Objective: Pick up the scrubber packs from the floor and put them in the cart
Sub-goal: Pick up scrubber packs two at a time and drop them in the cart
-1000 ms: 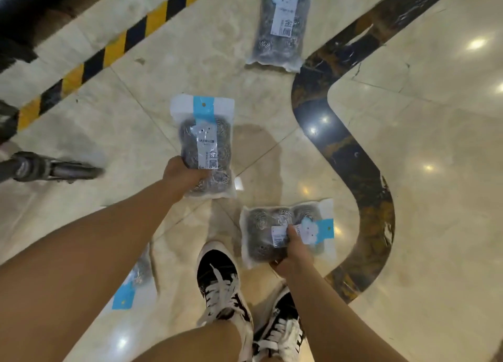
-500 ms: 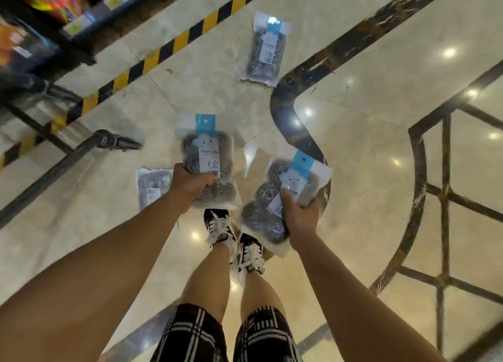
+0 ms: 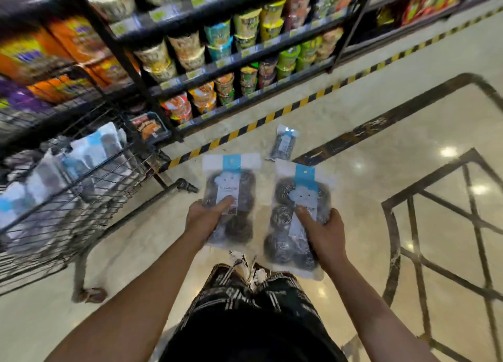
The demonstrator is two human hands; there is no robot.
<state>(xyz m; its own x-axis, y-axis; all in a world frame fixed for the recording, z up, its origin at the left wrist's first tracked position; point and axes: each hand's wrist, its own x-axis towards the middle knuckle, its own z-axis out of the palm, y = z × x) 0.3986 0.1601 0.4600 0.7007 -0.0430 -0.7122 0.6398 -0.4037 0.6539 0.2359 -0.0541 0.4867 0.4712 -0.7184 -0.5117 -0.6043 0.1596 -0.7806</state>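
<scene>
I hold two clear scrubber packs with blue header cards at waist height. My left hand (image 3: 204, 220) grips one scrubber pack (image 3: 231, 193) by its lower left side. My right hand (image 3: 324, 231) grips the other scrubber pack (image 3: 294, 195), thumb on its label. A third scrubber pack (image 3: 283, 145) lies on the floor ahead, near the striped tape. The black wire cart (image 3: 89, 187) stands to my left, and several similar packs lie inside it.
Black shelving (image 3: 152, 100) stocked with cup noodles and snack bags runs along the far side, behind yellow-black floor tape (image 3: 261, 122). The cart's lower bar and wheel (image 3: 185, 186) stick out just left of my left hand. Polished marble floor spreads to the right.
I have straightened up; both packs rose from near the floor to waist height. The view lifted, so the shelves and the cart basket have come into sight.
</scene>
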